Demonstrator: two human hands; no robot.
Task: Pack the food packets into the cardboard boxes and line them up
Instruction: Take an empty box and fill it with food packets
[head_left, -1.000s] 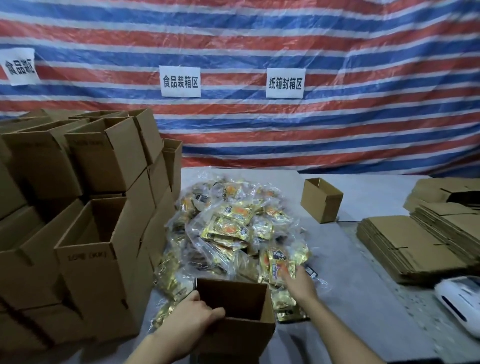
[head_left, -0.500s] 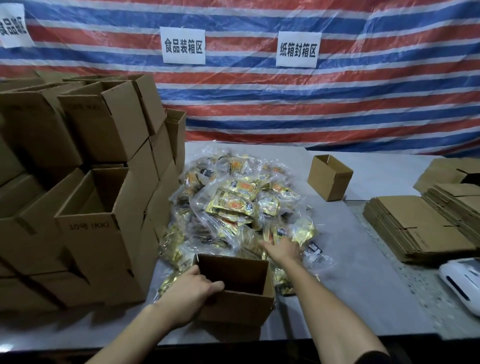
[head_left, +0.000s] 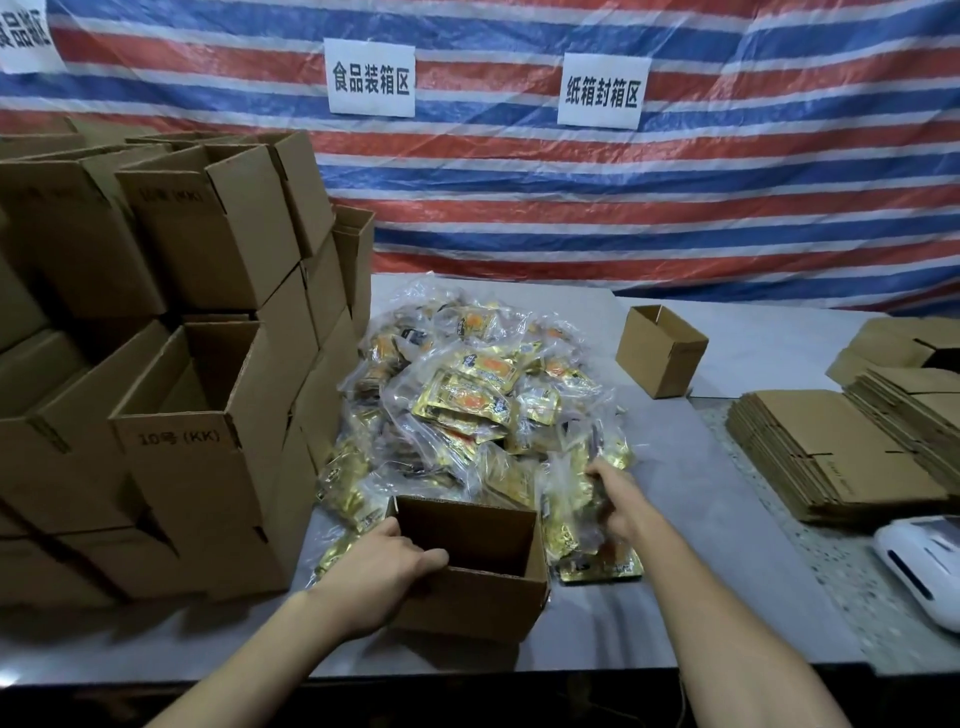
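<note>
**Left hand (head_left: 387, 564) on the open box (head_left: 467, 587), right hand (head_left: 615, 501) in the packets**

Head view: the open box stands at the near edge of the grey worktop (head_left: 701, 519), just in front of the heap of food packets (head_left: 467, 405) – gold sachets, many in clear bags. The left hand grips the box's near-left corner, thumb over the rim and inside. The right hand reaches into the heap's near right edge beside the box; it is blurred, so I cannot tell whether it holds a packet. Stacked open cartons (head_left: 182, 467) rise on the left, touching the heap. A small open carton (head_left: 660, 351) sits apart beyond the heap, with flattened cartons (head_left: 821, 452) and a white device (head_left: 924, 566) at the right – all before a striped tarpaulin (head_left: 675, 208).
</note>
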